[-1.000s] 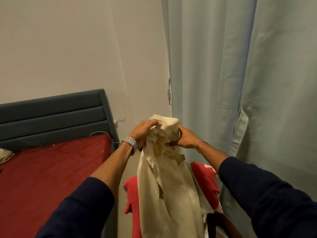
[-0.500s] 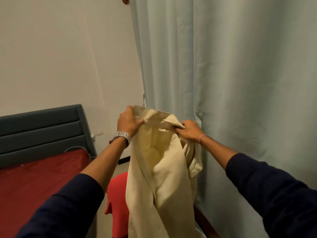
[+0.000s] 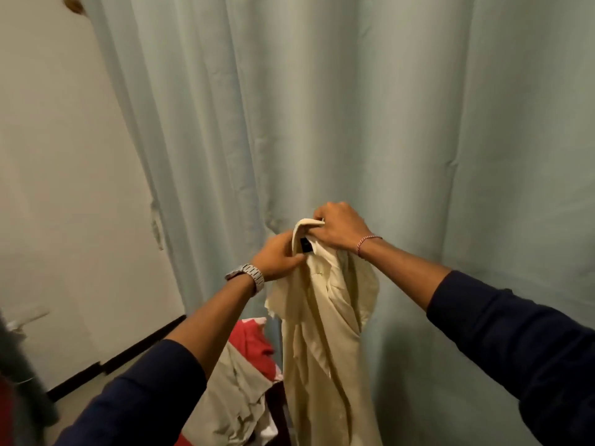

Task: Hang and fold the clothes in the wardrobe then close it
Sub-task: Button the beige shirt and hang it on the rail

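The person is holding a cream shirt (image 3: 322, 320) up in front of the pale blue curtain (image 3: 354, 107), and both hands are on its collar. The left hand (image 3: 277, 258), with a metal watch (image 3: 248, 275) on its wrist, has its fingers curled round the collar's near edge, just beside the dark label sewn inside it. The right hand (image 3: 340, 227), a red thread bracelet (image 3: 366, 243) at its wrist, pinches the top of the collar a little higher and closer to the curtain. The two hands almost touch. The rest of the shirt hangs straight down from them, bunched and creased, close against the curtain folds. Below the shirt and to its left lies a heap of other clothes, a red garment (image 3: 257, 346) on top of a grey-beige one (image 3: 238, 400). Further left of the curtain is a plain wall (image 3: 58, 188) with a dark skirting strip along the floor.
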